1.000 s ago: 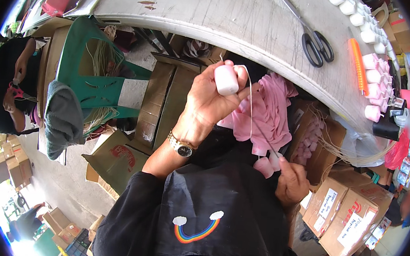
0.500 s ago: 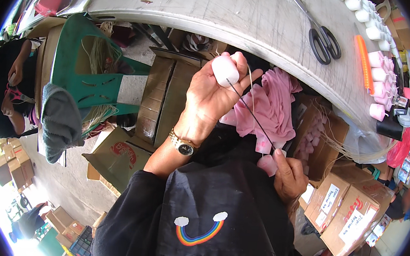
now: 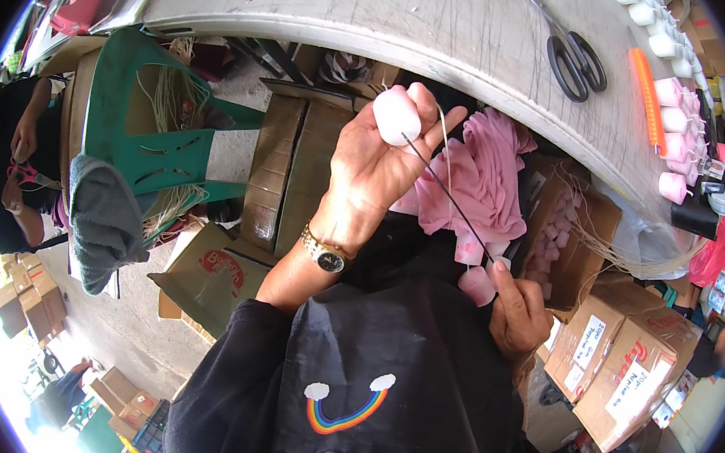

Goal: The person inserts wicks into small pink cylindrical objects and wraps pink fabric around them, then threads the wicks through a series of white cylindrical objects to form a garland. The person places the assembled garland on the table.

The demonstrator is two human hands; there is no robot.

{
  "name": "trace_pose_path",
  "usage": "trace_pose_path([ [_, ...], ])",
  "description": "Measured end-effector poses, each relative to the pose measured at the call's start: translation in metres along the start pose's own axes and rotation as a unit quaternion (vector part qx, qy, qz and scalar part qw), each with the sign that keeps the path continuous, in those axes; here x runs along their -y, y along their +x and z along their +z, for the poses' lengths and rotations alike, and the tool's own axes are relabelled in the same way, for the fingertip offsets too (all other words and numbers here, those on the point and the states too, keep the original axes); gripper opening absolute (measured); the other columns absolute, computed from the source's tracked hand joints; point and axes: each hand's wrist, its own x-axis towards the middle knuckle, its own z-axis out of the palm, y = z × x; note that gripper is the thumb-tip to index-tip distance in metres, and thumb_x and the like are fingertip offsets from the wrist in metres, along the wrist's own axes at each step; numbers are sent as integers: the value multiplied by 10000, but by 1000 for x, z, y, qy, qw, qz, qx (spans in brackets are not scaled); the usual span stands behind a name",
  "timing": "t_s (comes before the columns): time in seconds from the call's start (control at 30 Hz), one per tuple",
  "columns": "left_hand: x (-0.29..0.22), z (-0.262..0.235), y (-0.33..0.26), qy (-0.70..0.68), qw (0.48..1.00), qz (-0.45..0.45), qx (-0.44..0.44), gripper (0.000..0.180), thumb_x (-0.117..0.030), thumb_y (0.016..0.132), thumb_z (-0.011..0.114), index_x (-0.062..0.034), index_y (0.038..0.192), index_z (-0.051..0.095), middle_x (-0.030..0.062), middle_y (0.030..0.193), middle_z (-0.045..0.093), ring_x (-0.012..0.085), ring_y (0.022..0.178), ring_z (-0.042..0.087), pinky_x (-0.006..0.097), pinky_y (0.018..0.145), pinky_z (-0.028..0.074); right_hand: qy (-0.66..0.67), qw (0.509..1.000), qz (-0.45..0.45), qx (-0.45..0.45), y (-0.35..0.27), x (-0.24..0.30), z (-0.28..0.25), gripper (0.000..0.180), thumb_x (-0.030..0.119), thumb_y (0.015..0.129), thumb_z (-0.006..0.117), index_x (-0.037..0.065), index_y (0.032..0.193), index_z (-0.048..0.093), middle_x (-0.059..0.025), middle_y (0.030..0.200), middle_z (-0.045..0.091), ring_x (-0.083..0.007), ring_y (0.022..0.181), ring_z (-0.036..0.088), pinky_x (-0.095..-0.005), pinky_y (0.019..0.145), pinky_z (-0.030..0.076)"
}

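Observation:
A short pale pink candle (image 3: 398, 114) rests in my left hand (image 3: 369, 169), palm up, with the fingers curled behind it. A pale wick-like strand (image 3: 445, 161) hangs from between those fingers. My right hand (image 3: 519, 314) pinches the lower end of a long thin dark needle (image 3: 448, 196). Its upper end meets the lower side of the candle; whether it has gone in, I cannot tell. Close to my right fingertips lie more pink candle pieces (image 3: 477, 285) on my dark apron (image 3: 388, 339), beside a pink cloth (image 3: 492, 181).
Ahead is a pale table (image 3: 378, 23) bearing black-handled scissors (image 3: 576, 66), an orange cutter (image 3: 647, 100) and rows of candles (image 3: 676, 119). Cardboard boxes (image 3: 620, 366) stand right, one open box (image 3: 553, 241) holding pink pieces. A green chair (image 3: 151, 159) is left; a person there holds pink-handled scissors (image 3: 33, 175).
The view has shifted slightly. Both hands keep nearly the same pose, with the candle and needle still held.

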Motion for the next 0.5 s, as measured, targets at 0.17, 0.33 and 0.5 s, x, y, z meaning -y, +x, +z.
trace_pose_path([
  [0.17,0,-2,2,4,1000,11,29,349,-191,1014,261,81,953,471,153,869,576,258,864,589,556,1168,169,11,1000,13,0,0,0,1,488,-99,696,637,89,1143,698,-49,692,507,-168,543,545,-304,476,434],
  [0.33,0,-2,2,-18,1000,1,1,280,-164,999,310,19,884,488,158,839,588,265,807,594,530,1143,258,22,999,24,6,1,0,4,487,-100,702,638,92,1146,696,-49,697,514,-170,550,551,-309,483,441],
  [0.5,-3,-3,3,-23,1000,-9,-8,274,-187,1000,331,0,890,499,147,855,581,266,802,584,525,1139,265,16,999,29,16,1,1,3,491,-104,702,636,98,1146,697,-46,703,522,-171,554,554,-310,490,446],
])
